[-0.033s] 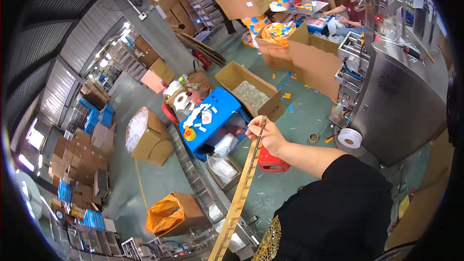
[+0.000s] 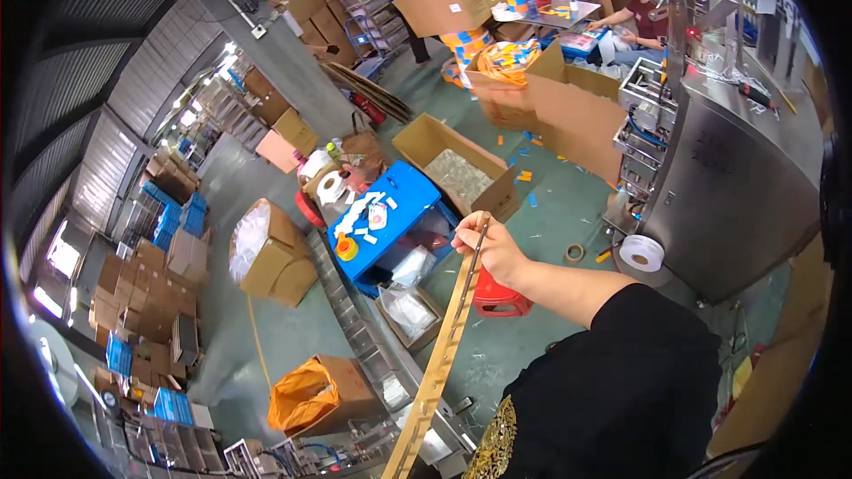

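My right hand (image 2: 493, 250) reaches forward from a black short sleeve. Its fingers are closed in a pinch round the upper end of a long, narrow, yellowish wooden strip (image 2: 441, 357). A row of dark, slot-like marks runs along the strip, and a thin dark edge or rod shows by the fingers. The strip slants down to the lower edge, where its other end is cut off. Behind the hand stands a red plastic stool (image 2: 501, 299), partly hidden by the wrist and strip. My left hand is out of sight.
A blue table (image 2: 404, 179) with paper scraps and tape stands ahead, beside a conveyor (image 2: 342, 302). Around are an open carton (image 2: 426, 135), an orange-lined carton (image 2: 355, 386) and a steel machine (image 2: 737, 186). One person carries a large box (image 2: 444, 4); another sits at the far right.
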### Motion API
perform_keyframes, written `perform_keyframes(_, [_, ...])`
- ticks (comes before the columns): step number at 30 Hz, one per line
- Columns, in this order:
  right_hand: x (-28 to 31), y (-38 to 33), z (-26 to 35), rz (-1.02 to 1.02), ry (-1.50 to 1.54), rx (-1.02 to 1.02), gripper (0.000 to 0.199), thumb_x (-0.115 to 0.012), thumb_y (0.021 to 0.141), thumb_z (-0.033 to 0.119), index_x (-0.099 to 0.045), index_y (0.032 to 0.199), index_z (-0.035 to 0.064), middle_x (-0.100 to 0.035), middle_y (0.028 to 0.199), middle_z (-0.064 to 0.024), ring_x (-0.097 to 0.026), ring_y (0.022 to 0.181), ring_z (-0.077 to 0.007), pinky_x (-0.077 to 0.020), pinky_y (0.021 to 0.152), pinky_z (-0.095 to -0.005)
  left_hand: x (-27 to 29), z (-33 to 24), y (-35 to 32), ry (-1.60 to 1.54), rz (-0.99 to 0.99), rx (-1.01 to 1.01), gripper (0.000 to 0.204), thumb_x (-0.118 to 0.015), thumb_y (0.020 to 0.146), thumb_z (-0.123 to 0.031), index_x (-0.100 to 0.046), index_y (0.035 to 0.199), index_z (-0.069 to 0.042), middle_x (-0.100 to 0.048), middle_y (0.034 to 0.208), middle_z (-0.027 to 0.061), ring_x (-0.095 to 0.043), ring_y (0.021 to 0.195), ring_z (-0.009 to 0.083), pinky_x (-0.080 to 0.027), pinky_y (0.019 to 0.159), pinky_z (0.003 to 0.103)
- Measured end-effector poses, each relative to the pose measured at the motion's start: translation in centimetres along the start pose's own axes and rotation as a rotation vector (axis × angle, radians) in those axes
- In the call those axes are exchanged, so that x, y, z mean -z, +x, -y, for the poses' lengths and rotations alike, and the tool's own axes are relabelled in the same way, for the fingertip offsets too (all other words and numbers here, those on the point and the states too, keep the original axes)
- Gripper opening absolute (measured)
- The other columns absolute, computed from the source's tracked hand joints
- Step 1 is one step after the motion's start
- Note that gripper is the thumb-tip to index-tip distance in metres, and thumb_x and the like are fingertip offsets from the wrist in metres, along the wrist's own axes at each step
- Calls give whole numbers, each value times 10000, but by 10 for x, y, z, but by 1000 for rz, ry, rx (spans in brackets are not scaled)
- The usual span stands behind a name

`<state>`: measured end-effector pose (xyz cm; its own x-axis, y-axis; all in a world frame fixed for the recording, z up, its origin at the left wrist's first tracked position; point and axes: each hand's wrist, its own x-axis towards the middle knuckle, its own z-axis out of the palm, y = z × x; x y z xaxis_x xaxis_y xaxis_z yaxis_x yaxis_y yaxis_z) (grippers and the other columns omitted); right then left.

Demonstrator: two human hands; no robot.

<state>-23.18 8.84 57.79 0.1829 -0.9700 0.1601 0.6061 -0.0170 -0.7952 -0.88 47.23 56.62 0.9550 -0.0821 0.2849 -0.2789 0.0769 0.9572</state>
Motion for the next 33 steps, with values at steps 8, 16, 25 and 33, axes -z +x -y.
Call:
perform_keyframes(8, [23,20,5,-64,-42,37,78,-513,842,132,-486,855,60,-552,782,-57,-532,726,-122,-445,679,-245,-41,-2,8,5,55,13,148,-522,800,-167,-517,802,-19,-544,765,108,-512,668,232,-437,600,308])
perform_keyframes(16, [23,26,2,-62,-31,31,99,-513,844,141,-472,877,57,-526,775,-41,-489,701,-103,-423,666,-249,-54,-4,7,15,54,34,143,-518,799,-159,-518,806,-17,-541,780,114,-510,685,237,-433,615,309])
perform_keyframes(25, [20,24,-2,-45,-38,44,83,-523,840,140,-492,868,68,-553,785,-51,-520,727,-120,-428,686,-242,-53,-9,2,48,52,65,136,-512,799,-149,-519,810,-14,-539,797,122,-508,704,241,-428,632,310])
perform_keyframes(33, [23,17,-2,-51,-57,27,78,-520,841,128,-489,870,63,-554,779,-53,-522,730,-121,-429,693,-240,-58,-10,-2,52,70,89,131,-507,798,-141,-520,813,-11,-537,812,128,-505,721,246,-424,647,311])
